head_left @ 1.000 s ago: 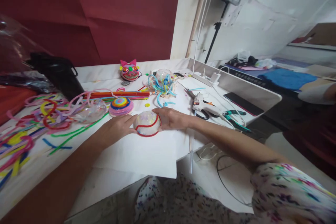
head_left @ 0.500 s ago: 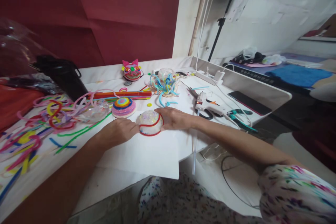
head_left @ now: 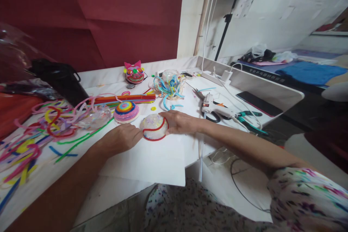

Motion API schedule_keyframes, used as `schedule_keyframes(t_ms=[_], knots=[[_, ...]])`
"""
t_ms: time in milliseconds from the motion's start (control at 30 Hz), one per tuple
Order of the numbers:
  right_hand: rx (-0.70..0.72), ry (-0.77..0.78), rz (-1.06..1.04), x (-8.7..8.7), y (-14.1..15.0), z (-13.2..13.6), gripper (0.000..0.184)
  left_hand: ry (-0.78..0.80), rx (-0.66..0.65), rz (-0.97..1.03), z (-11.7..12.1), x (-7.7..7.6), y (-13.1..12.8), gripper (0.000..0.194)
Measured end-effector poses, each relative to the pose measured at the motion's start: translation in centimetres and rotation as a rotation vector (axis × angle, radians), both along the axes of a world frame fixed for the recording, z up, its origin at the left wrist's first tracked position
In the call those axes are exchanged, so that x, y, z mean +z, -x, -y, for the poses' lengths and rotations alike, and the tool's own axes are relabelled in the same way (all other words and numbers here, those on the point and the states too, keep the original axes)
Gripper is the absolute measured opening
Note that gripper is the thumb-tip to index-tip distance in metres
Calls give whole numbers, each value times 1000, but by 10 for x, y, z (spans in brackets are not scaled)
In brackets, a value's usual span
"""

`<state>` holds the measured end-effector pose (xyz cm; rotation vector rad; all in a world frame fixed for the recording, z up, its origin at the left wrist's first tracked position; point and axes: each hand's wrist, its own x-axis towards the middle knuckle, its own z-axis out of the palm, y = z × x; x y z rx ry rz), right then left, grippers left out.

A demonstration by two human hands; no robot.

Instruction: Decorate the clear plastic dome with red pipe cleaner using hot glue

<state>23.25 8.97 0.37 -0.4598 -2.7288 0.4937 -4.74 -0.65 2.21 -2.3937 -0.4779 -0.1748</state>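
A whitish translucent dome (head_left: 152, 121) rests on a sheet of white paper (head_left: 160, 163). A red pipe cleaner (head_left: 154, 139) curves across its front and along its lower edge. My left hand (head_left: 123, 138) is closed at the dome's left edge, fingers bent. From the other side my right hand (head_left: 179, 122) grips the dome, thumb low and fingers near its top. Just behind my left hand sits a second dome (head_left: 125, 111), covered in rings of pink, blue, orange and yellow.
Loose coloured pipe cleaners (head_left: 29, 148) spread over the left side, near a black bottle (head_left: 61, 79). A pink cat-eared mask-like piece (head_left: 134, 73) stands at the back. To the right lie a glue gun (head_left: 214, 106), green-handled pliers (head_left: 250, 119) and a phone (head_left: 258, 104).
The view has shifted slightly. Both hands stay at the dome, and the red pipe cleaner keeps nearly the same curve on it.
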Motion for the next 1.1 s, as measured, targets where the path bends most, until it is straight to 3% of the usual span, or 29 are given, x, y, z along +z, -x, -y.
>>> schedule_keyframes(t_ms=[467,800,967,1100], knots=[[0,-53,4,-6,-1,-4,77,-16,25,8,-1,-2,-5,22],[-27,-41,3,-7,-2,-2,79,149,73,185,-7,-10,7,16],[-53,-24,7,-6,0,0,86,210,101,248,-5,-8,4,22],[-85,5,-11,-7,1,-1,93,162,71,249,-5,-7,3,20]])
